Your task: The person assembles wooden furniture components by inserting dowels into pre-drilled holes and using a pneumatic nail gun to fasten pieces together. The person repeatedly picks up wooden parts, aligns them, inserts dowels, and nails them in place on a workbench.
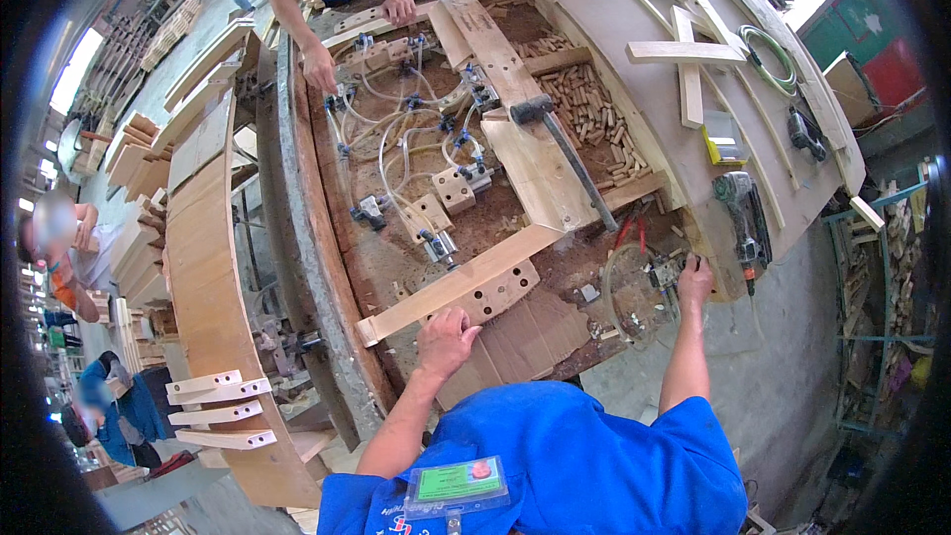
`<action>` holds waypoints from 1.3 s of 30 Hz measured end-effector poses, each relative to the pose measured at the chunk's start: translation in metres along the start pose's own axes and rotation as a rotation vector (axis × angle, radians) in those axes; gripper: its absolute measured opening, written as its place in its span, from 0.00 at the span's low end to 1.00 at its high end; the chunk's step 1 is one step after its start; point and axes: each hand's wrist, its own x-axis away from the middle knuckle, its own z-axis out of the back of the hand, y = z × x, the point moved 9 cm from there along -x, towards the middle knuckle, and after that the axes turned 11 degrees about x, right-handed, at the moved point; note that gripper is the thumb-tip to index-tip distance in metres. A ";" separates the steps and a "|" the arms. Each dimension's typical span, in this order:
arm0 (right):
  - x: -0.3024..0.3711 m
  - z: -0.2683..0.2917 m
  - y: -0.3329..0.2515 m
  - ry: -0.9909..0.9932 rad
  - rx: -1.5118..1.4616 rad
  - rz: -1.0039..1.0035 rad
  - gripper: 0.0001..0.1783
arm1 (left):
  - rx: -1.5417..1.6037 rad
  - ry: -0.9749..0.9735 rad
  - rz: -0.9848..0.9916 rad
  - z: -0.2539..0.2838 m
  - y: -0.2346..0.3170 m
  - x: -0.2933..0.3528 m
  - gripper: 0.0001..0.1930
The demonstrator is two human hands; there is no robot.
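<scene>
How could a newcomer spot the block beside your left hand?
On the brown workbench, find the long plain board just beyond the left hand. Along its near edge lies the wooden block, unlike that board, marked with dark round holes.

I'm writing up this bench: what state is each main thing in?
Drilled block, lying, dark holes showing
Left hand, curled at that block
Right hand, curled beside small fittings
Mallet, lying, unheld
Grey power tool, lying, unheld
Dowels, heaped loose
Cardboard, flattened
</scene>
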 end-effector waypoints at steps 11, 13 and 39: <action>0.006 0.004 -0.008 0.009 0.102 0.087 0.20 | 0.000 0.017 0.010 0.000 0.004 0.000 0.16; 0.020 -0.002 -0.023 -0.047 0.114 0.105 0.18 | -0.043 0.017 0.037 0.003 0.004 0.002 0.16; -0.009 0.006 -0.005 -0.163 -0.081 0.120 0.17 | -0.013 0.049 0.172 -0.002 0.012 -0.003 0.17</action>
